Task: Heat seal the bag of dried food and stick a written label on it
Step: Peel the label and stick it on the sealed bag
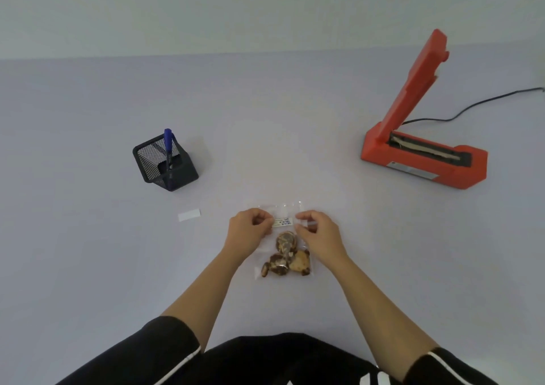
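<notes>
A clear plastic bag point(284, 207) of brown dried food point(286, 256) lies flat on the table in front of me. A small white label point(283, 222) with blue writing sits across the bag's upper part. My left hand point(247, 229) pinches the label's left end. At the label's right end, my right hand point(317, 228) has its fingertips curled down on the label and bag. Both hands rest on the bag.
A red heat sealer point(424, 154) stands at the right with its arm raised and its black cord point(477, 104) trailing back. A black mesh pen holder point(165, 160) with a blue pen point(168, 145) is at the left. A white paper strip point(189, 215) lies left of the bag.
</notes>
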A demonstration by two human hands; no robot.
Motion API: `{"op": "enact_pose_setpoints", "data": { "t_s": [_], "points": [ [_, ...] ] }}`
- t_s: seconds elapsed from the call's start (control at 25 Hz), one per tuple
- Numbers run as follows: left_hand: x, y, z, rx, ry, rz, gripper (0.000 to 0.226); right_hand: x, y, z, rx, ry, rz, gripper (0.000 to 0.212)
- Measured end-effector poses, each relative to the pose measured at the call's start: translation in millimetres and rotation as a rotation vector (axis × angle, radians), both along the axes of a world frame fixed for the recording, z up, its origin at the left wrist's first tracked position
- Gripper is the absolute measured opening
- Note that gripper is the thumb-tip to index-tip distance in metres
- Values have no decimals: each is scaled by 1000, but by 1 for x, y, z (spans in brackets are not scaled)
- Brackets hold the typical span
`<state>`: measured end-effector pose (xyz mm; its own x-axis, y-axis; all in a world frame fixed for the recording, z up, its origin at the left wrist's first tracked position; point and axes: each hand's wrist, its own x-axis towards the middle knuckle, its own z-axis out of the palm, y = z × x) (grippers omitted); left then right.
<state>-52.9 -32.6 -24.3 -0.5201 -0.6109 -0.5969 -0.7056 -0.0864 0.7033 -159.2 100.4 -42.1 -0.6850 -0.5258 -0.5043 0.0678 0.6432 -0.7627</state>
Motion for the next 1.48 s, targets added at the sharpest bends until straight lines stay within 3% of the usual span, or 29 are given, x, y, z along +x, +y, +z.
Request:
{"op": "enact_pose_setpoints", "data": {
  "t_s": [0.24, 0.88, 1.08, 1.48],
  "points": [
    [-4, 1, -5, -47, -32, -28, 6, -3, -5, 2, 16, -26, -52, 16],
    [-12, 9, -13, -261, -86, -110, 11, 2, -14, -5, 102, 143, -14, 11],
    [-19, 10, -15, -276, -154, -123, 27, 4, -16, -5, 104, 151, -20, 12],
    [-19, 0, -17, -173, -149, -120, 16, 5, -17, -2, 146, 169, -3, 10]
  ]
}}
